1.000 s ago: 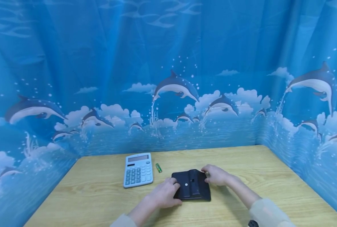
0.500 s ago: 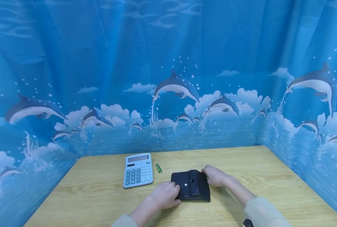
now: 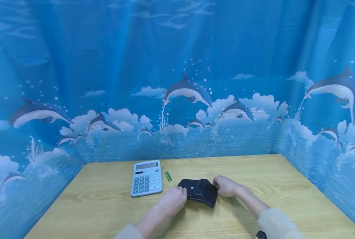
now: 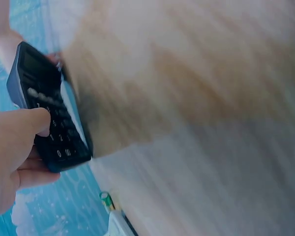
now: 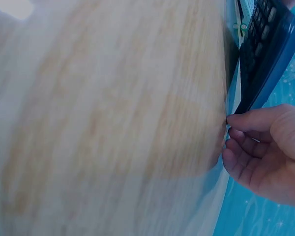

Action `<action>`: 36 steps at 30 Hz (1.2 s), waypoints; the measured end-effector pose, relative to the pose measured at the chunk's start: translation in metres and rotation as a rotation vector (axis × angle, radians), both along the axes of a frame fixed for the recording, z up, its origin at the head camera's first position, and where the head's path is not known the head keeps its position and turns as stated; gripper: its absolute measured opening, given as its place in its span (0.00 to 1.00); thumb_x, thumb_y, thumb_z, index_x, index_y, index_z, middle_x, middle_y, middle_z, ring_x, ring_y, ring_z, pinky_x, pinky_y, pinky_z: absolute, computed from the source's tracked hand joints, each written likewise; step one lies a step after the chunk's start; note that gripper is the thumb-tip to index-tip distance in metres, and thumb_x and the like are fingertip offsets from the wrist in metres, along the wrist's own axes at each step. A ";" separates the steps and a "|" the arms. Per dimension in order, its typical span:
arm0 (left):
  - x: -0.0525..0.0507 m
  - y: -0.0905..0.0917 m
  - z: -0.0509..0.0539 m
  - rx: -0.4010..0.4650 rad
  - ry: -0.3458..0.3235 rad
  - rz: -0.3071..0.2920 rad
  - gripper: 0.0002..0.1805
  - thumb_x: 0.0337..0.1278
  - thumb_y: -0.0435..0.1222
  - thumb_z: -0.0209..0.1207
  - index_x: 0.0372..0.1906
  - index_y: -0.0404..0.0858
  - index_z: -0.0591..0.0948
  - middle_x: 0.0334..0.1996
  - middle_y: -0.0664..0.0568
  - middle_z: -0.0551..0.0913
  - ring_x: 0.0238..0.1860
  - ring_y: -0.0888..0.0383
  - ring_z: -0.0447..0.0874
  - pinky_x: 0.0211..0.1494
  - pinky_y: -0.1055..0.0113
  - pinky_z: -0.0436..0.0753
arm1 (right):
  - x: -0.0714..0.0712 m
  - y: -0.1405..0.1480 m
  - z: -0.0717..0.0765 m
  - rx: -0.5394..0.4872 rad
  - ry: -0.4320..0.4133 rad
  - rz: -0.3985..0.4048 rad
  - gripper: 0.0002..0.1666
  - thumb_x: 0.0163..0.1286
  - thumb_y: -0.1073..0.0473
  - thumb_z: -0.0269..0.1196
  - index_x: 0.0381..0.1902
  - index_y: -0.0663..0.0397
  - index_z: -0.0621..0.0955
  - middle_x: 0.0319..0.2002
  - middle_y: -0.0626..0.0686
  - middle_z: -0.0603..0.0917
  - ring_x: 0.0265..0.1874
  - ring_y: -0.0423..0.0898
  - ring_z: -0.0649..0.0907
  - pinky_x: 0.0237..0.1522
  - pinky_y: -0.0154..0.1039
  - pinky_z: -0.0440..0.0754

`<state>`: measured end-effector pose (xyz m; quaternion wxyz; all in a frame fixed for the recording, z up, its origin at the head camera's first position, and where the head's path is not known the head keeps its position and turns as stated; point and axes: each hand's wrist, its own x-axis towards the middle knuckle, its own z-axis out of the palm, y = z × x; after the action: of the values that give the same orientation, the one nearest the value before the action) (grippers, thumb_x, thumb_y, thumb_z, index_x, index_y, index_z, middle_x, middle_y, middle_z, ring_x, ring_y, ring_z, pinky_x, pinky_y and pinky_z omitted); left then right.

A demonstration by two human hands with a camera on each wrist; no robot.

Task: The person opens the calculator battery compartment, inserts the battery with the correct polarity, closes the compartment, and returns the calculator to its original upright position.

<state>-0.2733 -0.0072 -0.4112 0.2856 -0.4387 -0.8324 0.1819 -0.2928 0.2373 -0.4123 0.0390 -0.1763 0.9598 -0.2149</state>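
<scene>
A black calculator (image 3: 202,192) is tilted up off the table, its back showing in the head view and its keys in the left wrist view (image 4: 66,123). My left hand (image 3: 172,200) grips its left end, thumb (image 4: 39,120) on the keys and fingers behind. At the opposite end, my right hand (image 3: 227,187) has its fingers curled and pinches the edge by a corner; in the right wrist view the thumb (image 5: 253,119) meets the calculator (image 5: 268,49) there. The right fingers' exact contact is partly hidden.
A light blue calculator (image 3: 147,178) lies face up at the table's back left. Beside it is a green battery (image 3: 168,176). Behind the wooden table (image 3: 105,209) hangs a blue curtain (image 3: 135,66) printed with dolphins.
The black calculator's near edge has risen from the table, tilting its back away from me. My left hand has shifted slightly up with it; the right hand's fingers have drawn in at the edge.
</scene>
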 end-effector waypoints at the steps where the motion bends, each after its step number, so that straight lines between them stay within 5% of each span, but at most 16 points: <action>1: -0.001 -0.002 0.002 0.012 -0.023 -0.003 0.06 0.47 0.34 0.61 0.31 0.36 0.81 0.19 0.53 0.76 0.21 0.63 0.73 0.20 0.74 0.74 | 0.000 0.001 -0.001 -0.014 -0.009 0.003 0.15 0.43 0.80 0.51 0.28 0.61 0.74 0.25 0.51 0.71 0.28 0.47 0.71 0.35 0.46 0.74; 12: -0.006 -0.022 0.016 0.080 -0.061 -0.050 0.13 0.43 0.28 0.63 0.39 0.31 0.81 0.30 0.48 0.82 0.30 0.59 0.80 0.32 0.74 0.79 | 0.006 0.001 -0.007 -0.216 -0.080 0.062 0.15 0.42 0.77 0.59 0.32 0.63 0.75 0.26 0.50 0.74 0.28 0.46 0.74 0.32 0.40 0.75; 19: -0.004 -0.031 0.027 0.268 -0.185 -0.073 0.09 0.45 0.27 0.62 0.36 0.29 0.80 0.27 0.45 0.83 0.27 0.57 0.82 0.29 0.74 0.80 | 0.007 -0.007 -0.001 -0.343 -0.049 0.038 0.18 0.46 0.80 0.55 0.38 0.69 0.77 0.29 0.52 0.79 0.31 0.47 0.78 0.35 0.39 0.81; 25: 0.005 -0.047 0.040 0.476 -0.339 -0.028 0.03 0.50 0.30 0.61 0.29 0.34 0.78 0.20 0.49 0.80 0.21 0.57 0.79 0.22 0.69 0.78 | 0.008 -0.021 0.017 -0.404 0.055 -0.005 0.11 0.56 0.73 0.59 0.39 0.68 0.79 0.28 0.54 0.81 0.26 0.52 0.81 0.26 0.37 0.81; 30: 0.013 -0.068 0.056 0.571 -0.456 0.026 0.03 0.53 0.30 0.60 0.27 0.37 0.78 0.22 0.51 0.81 0.23 0.57 0.80 0.24 0.68 0.79 | 0.012 -0.038 0.031 -0.437 0.091 0.014 0.07 0.62 0.67 0.60 0.38 0.64 0.81 0.24 0.49 0.79 0.23 0.51 0.81 0.25 0.43 0.81; 36: 0.025 -0.094 0.073 0.664 -0.757 0.130 0.03 0.54 0.28 0.58 0.31 0.35 0.82 0.26 0.49 0.83 0.25 0.60 0.80 0.23 0.73 0.77 | 0.020 -0.060 0.043 -0.509 0.045 0.070 0.08 0.64 0.63 0.60 0.38 0.62 0.81 0.24 0.47 0.80 0.24 0.49 0.81 0.26 0.42 0.82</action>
<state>-0.2483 -0.1011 -0.3387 0.0757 -0.3067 -0.9161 -0.2468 -0.2731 0.1774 -0.3693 -0.0206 -0.2184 0.8687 -0.4442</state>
